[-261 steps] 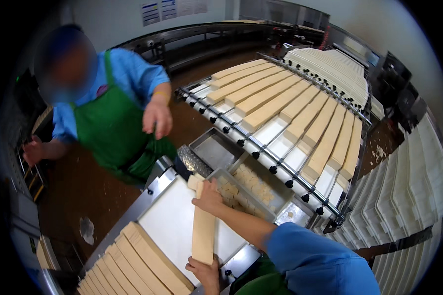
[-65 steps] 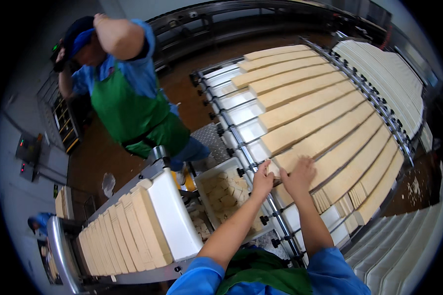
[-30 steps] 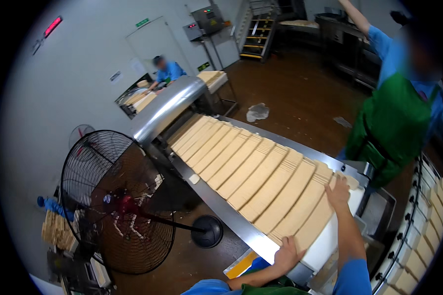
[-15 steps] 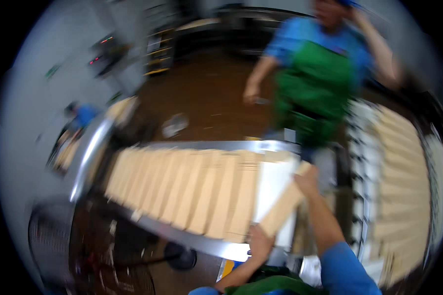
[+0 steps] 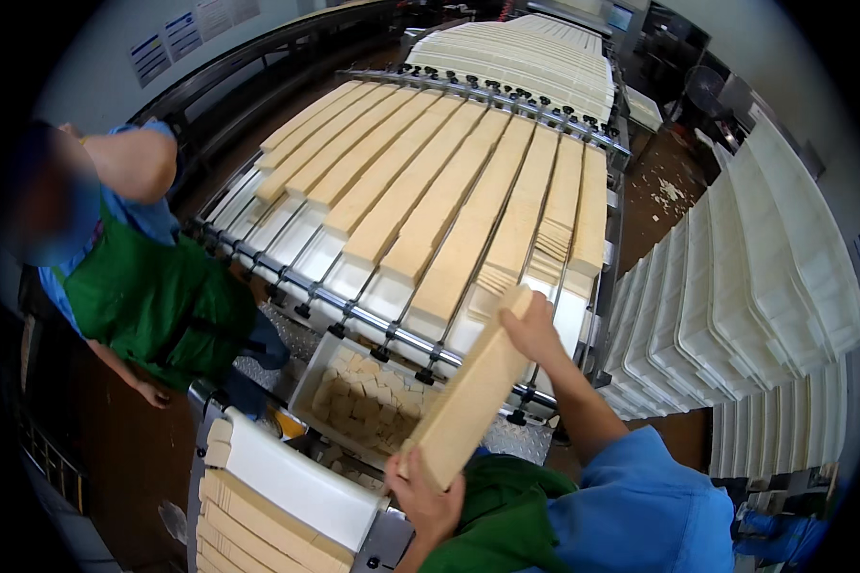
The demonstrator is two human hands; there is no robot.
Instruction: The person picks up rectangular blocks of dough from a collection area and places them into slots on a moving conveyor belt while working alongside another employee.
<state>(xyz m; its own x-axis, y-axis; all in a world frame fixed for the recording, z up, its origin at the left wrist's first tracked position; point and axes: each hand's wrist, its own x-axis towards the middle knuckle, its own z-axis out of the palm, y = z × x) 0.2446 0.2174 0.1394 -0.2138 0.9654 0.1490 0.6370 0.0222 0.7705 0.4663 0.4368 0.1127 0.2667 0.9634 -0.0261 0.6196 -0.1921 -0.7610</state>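
Both my hands hold a long stack of thin, pale tan square crackers point(image 5: 473, 387), slanted from lower left to upper right. My left hand point(image 5: 425, 497) is closed round its lower end, and my right hand point(image 5: 533, 331) grips the upper end. Beyond it, long rows of crackers point(image 5: 449, 201) lie side by side on a white conveyor point(image 5: 301, 239), with thin metal rods between lanes. Close to my right hand, a few crackers point(image 5: 495, 280) lean over at the near end of a row. The stack's upper end is over the conveyor's near edge.
Below the conveyor's front bar point(image 5: 354, 310) stands a bin point(image 5: 306, 387) of loose cracker pieces. A second belt point(image 5: 296, 477) carries more rows at lower left. A co-worker in a green apron point(image 5: 162, 296) stands left. Stacked white trays point(image 5: 736, 296) rise on the right.
My view has swung right, from the lower belt to the wide conveyor. The cracker stack stays in both hands, now at the conveyor's near edge. The co-worker now appears at left.
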